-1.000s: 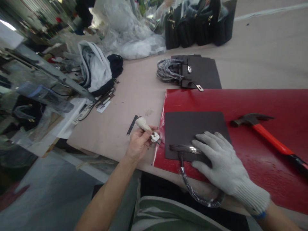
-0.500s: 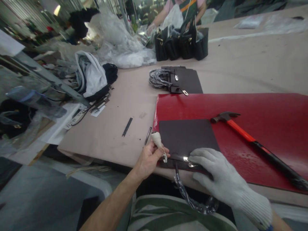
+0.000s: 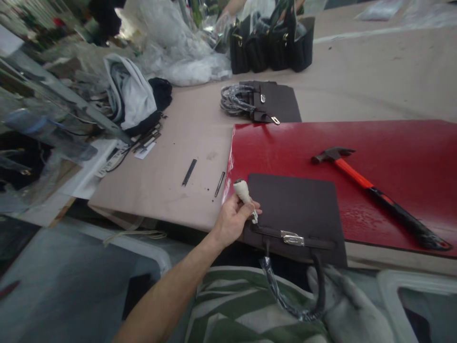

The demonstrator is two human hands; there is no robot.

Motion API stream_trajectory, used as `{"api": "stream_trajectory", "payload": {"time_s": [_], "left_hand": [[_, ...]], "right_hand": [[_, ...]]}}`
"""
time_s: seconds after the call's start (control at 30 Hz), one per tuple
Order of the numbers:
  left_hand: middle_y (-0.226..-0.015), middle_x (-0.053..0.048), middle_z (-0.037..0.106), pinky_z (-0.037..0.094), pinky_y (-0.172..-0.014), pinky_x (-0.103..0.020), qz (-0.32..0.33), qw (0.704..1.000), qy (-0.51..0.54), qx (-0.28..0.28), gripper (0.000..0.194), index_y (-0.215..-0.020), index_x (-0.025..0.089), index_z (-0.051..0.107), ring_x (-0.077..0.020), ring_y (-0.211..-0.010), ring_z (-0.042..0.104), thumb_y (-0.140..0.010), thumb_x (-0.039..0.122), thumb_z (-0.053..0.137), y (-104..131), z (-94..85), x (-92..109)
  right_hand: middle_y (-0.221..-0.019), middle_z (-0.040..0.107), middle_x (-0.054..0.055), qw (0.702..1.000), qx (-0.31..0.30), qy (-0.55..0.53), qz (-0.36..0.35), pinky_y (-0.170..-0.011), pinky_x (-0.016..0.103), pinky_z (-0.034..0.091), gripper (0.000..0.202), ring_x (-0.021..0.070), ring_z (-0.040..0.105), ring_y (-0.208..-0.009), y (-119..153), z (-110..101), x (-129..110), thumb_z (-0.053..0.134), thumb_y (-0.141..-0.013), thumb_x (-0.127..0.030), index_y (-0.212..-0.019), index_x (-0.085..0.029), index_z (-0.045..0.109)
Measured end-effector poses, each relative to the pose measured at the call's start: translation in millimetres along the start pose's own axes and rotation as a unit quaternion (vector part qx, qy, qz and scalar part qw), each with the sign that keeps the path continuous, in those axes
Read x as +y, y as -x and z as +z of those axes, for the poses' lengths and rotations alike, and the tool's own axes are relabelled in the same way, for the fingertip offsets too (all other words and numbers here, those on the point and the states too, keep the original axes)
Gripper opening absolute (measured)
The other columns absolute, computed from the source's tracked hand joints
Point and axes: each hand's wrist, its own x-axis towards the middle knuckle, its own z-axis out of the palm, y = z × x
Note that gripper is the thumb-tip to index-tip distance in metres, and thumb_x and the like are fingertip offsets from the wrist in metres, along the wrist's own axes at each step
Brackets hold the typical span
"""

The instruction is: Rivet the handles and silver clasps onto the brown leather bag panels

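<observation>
My bare left hand (image 3: 232, 220) is closed round a white-wrapped tool (image 3: 242, 191), held upright and slightly tilted at the left edge of a dark brown bag piece (image 3: 296, 202). That piece lies on the red board and overhangs the front edge, with a metal clasp (image 3: 292, 238) on its strap. Its plastic-wrapped handle (image 3: 276, 293) hangs down over the lap. My right hand (image 3: 352, 305), in a grey-white glove, is low beside the handle's right end; it is blurred, and its fingers are partly hidden.
A claw hammer (image 3: 367, 183) rests on the red board (image 3: 278, 147). Left of the board lie a dark strip (image 3: 189, 172) and a thin metal rod (image 3: 219, 184). Behind are another brown bag piece (image 3: 282, 102), black bags (image 3: 271, 47) and a person's arm (image 3: 233, 6).
My right hand has left the clasp and dropped toward my lap. The bag piece has shifted right and turned slightly. My left hand, still holding the tool, has moved a little right and up.
</observation>
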Motion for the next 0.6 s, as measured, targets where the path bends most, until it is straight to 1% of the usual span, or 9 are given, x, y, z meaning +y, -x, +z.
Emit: {"api": "stream_trajectory", "payload": {"time_s": [0.1, 0.17, 0.27, 0.33, 0.4, 0.47, 0.53, 0.57, 0.6], "left_hand": [[-0.095, -0.008, 0.073, 0.06, -0.073, -0.026, -0.011, 1.0, 0.0, -0.01, 0.063, -0.097, 0.013, 0.059, -0.0213, -0.084, 0.076, -0.07, 0.061, 0.088, -5, 1.6, -1], [-0.094, -0.008, 0.074, 0.06, -0.072, -0.026, -0.024, 1.0, 0.014, -0.006, 0.061, -0.096, 0.014, 0.058, -0.0212, -0.083, 0.076, -0.07, 0.06, 0.089, -7, 1.0, -1], [-0.092, -0.007, 0.074, 0.06, -0.07, -0.025, -0.058, 0.997, 0.056, -0.003, 0.058, -0.096, 0.015, 0.055, -0.0208, -0.081, 0.076, -0.072, 0.056, 0.089, -9, -1.0, -1], [-0.09, -0.007, 0.075, 0.061, -0.07, -0.025, -0.073, 0.995, 0.075, -0.001, 0.055, -0.094, 0.016, 0.053, -0.0204, -0.08, 0.076, -0.074, 0.053, 0.088, -9, -1.6, 0], [-0.089, -0.006, 0.074, 0.061, -0.07, -0.025, -0.073, 0.994, 0.077, -0.001, 0.054, -0.093, 0.016, 0.053, -0.0202, -0.08, 0.076, -0.075, 0.052, 0.088, -9, -0.9, 1], [-0.089, -0.006, 0.074, 0.06, -0.069, -0.025, -0.059, 0.996, 0.068, -0.001, 0.056, -0.094, 0.015, 0.054, -0.0197, -0.079, 0.075, -0.072, 0.054, 0.089, -8, 0.6, 1], [-0.089, -0.007, 0.074, 0.059, -0.071, -0.026, -0.046, 0.997, 0.056, -0.003, 0.059, -0.095, 0.015, 0.056, -0.0198, -0.078, 0.075, -0.069, 0.055, 0.091, -5, 2.3, 4], [-0.09, -0.007, 0.074, 0.059, -0.071, -0.027, -0.04, 0.998, 0.05, -0.004, 0.06, -0.096, 0.014, 0.056, -0.0202, -0.079, 0.075, -0.069, 0.055, 0.091, -4, 2.9, 7], [-0.09, -0.007, 0.074, 0.059, -0.073, -0.028, -0.031, 0.999, 0.044, -0.005, 0.06, -0.097, 0.014, 0.057, -0.0208, -0.079, 0.075, -0.069, 0.055, 0.091, -2, 3.4, 10]], "right_hand": [[-0.119, 0.071, 0.015, 0.996, -0.047, -0.055, 0.05, -0.093, 0.059, 0.057, 0.042, 0.0361, 0.066, -0.115, -8, 21, 13, 0.063, -0.09, -0.065, -0.11, -0.03, 0.075], [-0.118, 0.072, 0.017, 0.983, -0.105, -0.117, 0.091, -0.098, 0.061, 0.054, 0.043, 0.0393, 0.065, -0.117, -15, 43, 16, 0.071, -0.083, -0.062, -0.109, -0.028, 0.076], [-0.124, 0.071, 0.014, 0.929, -0.219, -0.259, 0.151, -0.109, 0.06, 0.046, 0.047, 0.0371, 0.062, -0.125, -23, 82, 7, 0.082, -0.077, -0.051, -0.116, -0.026, 0.074], [-0.124, 0.071, 0.013, 0.897, -0.257, -0.324, 0.159, -0.11, 0.058, 0.046, 0.049, 0.035, 0.063, -0.123, -24, 107, -5, 0.084, -0.077, -0.048, -0.119, -0.026, 0.073], [-0.122, 0.072, 0.012, 0.898, -0.247, -0.334, 0.147, -0.105, 0.055, 0.051, 0.051, 0.0334, 0.067, -0.115, -22, 129, -17, 0.083, -0.079, -0.048, -0.123, -0.024, 0.071], [-0.115, 0.073, 0.011, 0.926, -0.187, -0.306, 0.12, -0.091, 0.051, 0.06, 0.054, 0.0303, 0.072, -0.097, -19, 144, -28, 0.084, -0.079, -0.045, -0.126, -0.023, 0.069], [-0.108, 0.074, 0.008, 0.953, -0.111, -0.267, 0.089, -0.076, 0.046, 0.064, 0.054, 0.0253, 0.071, -0.078, -17, 151, -36, 0.086, -0.079, -0.038, -0.127, -0.023, 0.068], [-0.106, 0.074, 0.007, 0.963, -0.08, -0.247, 0.069, -0.075, 0.046, 0.064, 0.053, 0.0243, 0.07, -0.074, -16, 152, -39, 0.086, -0.079, -0.035, -0.127, -0.023, 0.068], [-0.104, 0.074, 0.006, 0.97, -0.061, -0.229, 0.049, -0.079, 0.048, 0.064, 0.052, 0.025, 0.07, -0.076, -16, 152, -42, 0.086, -0.078, -0.033, -0.126, -0.023, 0.068]]}}
